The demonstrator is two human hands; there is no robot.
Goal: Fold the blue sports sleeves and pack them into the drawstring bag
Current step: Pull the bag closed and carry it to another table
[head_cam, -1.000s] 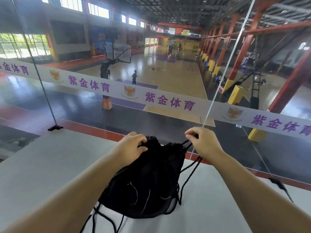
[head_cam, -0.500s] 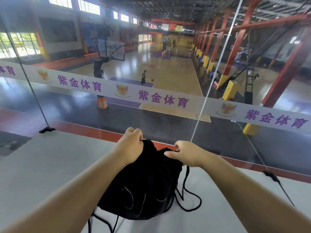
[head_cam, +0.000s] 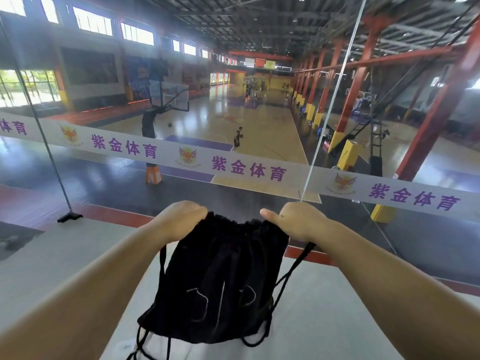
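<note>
Now both hands, left (head_cam: 181,219) and right (head_cam: 296,220), grip the black drawstring bag's (head_cam: 220,281) gathered mouth.

Left hand (head_cam: 181,216): fist closed on the gathered top corner of the drawstring bag (head_cam: 218,281), knuckles up.
Right hand (head_cam: 293,219): clenched on the opposite corner, thumb pointing inward.
Arms: bare forearms extended forward, hands level and apart.
</note>
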